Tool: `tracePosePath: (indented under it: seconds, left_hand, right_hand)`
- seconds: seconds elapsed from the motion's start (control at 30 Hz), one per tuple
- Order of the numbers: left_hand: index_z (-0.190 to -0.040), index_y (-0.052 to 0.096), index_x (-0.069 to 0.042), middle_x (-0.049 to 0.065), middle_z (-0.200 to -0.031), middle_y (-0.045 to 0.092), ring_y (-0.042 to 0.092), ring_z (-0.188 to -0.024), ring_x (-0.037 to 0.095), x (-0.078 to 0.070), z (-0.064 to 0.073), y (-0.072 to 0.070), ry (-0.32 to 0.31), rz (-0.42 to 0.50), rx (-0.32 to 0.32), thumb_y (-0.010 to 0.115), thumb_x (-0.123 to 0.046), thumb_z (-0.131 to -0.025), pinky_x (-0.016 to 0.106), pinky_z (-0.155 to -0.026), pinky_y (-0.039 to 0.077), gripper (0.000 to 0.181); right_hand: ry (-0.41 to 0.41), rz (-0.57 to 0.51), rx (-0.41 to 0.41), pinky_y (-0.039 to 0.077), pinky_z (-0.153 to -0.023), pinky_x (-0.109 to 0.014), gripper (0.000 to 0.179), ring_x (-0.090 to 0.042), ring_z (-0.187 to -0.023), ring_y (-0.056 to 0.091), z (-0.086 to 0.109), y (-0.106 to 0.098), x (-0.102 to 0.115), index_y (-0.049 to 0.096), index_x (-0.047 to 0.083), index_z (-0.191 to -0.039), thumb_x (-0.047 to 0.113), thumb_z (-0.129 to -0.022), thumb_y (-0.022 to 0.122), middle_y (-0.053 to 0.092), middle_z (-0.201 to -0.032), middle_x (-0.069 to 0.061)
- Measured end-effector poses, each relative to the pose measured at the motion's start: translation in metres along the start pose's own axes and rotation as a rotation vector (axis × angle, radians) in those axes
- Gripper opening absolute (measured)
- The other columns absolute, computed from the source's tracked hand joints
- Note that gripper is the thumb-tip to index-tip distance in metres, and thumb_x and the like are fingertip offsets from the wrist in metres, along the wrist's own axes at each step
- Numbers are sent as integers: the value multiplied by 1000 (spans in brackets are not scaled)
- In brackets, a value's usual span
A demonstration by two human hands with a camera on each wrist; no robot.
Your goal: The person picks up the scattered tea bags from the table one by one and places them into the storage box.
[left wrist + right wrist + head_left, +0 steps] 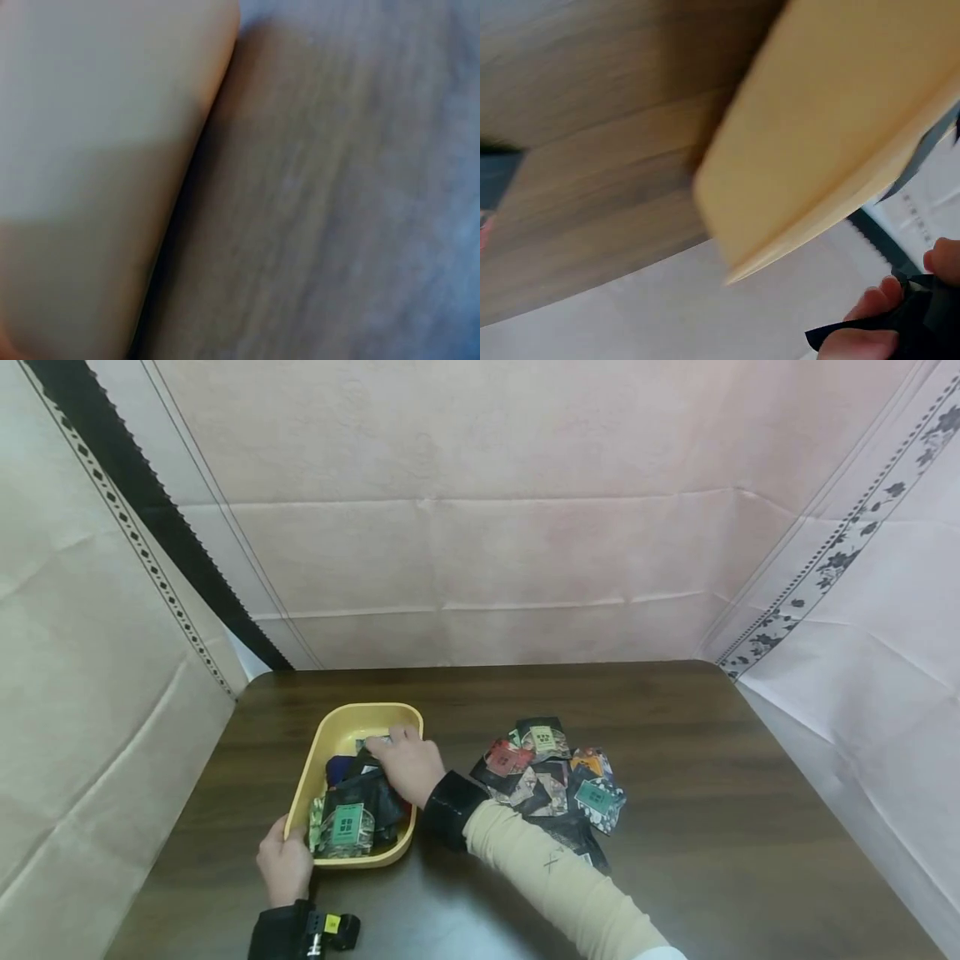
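A yellow plastic basin [358, 717] stands on the left part of the table, with dark packets piled inside it. My left hand [285, 864] grips the basin's near-left rim; the left wrist view shows only the blurred basin wall [82, 112] beside the wood. Over the basin's right side reaches my right hand [411, 764], fingers among the packets. In the right wrist view its fingers [855, 346] pinch a black packet [922, 319]. At the near end of the basin lies a dark packet with a green label [347, 823].
To the right of the basin is a loose heap of several patterned packets [551, 777], partly behind my right forearm. Brown wood table [720, 827] surrounds them. White patterned cloth [480, 560] hangs at the back and both sides.
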State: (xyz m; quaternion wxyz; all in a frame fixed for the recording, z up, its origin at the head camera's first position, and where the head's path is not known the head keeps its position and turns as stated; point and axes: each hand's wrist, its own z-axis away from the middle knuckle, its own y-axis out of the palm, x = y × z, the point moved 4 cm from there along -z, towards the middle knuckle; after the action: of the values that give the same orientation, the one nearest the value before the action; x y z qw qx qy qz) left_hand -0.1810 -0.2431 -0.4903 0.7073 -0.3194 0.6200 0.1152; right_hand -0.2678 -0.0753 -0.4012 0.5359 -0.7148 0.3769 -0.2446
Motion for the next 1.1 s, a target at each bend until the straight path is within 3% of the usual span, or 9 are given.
tracePosePath:
  seconds: [0.07,0.17,0.27,0.37,0.53,0.67,0.77,0.93,1.1]
  left_hand:
    - [-125,43,14,35,-120,46,42,-110,44,-1,1,2,4,-2,4,32,-5,-94,57,-92,31,38]
    - [-125,44,13,34,-120,47,43,-110,44,-3,2,5,2,0,2,32,-5,-94,57,-92,32,38]
    - [-123,45,14,35,-118,48,44,-108,44,-4,2,7,15,3,1,32,-5,-93,56,-91,33,38]
    - [-120,47,15,36,-115,49,45,-106,44,-5,2,9,40,0,-11,33,-3,-92,56,-89,34,36]
    - [-122,46,15,36,-116,48,44,-107,43,-7,1,9,29,9,-10,34,-3,-92,54,-90,33,37]
    - [-125,43,14,35,-120,45,42,-109,44,-4,1,8,-10,13,-3,32,-5,-93,56,-92,32,39]
    - [-127,42,13,34,-122,45,41,-111,44,-2,-1,7,-44,0,-19,32,-6,-93,56,-93,32,40]
    - [-127,42,14,36,-122,44,40,-113,46,-1,-2,6,-74,-5,-35,33,-4,-93,56,-94,31,40]
    - [-126,42,15,37,-120,44,39,-113,47,-1,-2,6,-75,-10,-23,33,-3,-93,57,-94,29,39]
  right_hand:
    - [-15,12,-5,47,-56,-29,30,-18,-94,51,0,0,8,51,32,-123,34,-93,49,54,-103,-2]
    - [-37,-7,23,49,-71,-37,56,-20,-106,48,1,0,19,41,32,-134,55,-84,52,51,-115,-3]
    - [-48,-49,102,42,-87,-51,87,-27,-123,36,3,0,25,21,32,-144,72,-72,50,40,-135,-6]
    - [-57,-63,149,33,-93,-59,98,-32,-133,22,5,2,24,9,33,-146,78,-67,47,25,-147,-7]
    - [-36,-77,103,29,-96,-59,87,-33,-134,18,9,7,6,11,32,-146,73,-76,41,21,-148,-8]
    - [62,-116,34,28,-95,-61,75,-35,-133,18,15,11,-23,20,27,-146,63,-84,42,24,-147,-11]
    - [156,-104,26,30,-93,-61,69,-36,-132,19,23,19,-50,27,25,-143,57,-86,45,25,-146,-13]
    - [329,22,182,34,-90,-59,61,-37,-128,26,47,44,-93,38,24,-138,54,-86,48,31,-142,-13]
    - [443,87,352,33,-87,-62,64,-40,-124,32,70,61,-116,40,28,-137,59,-82,51,37,-138,-12]
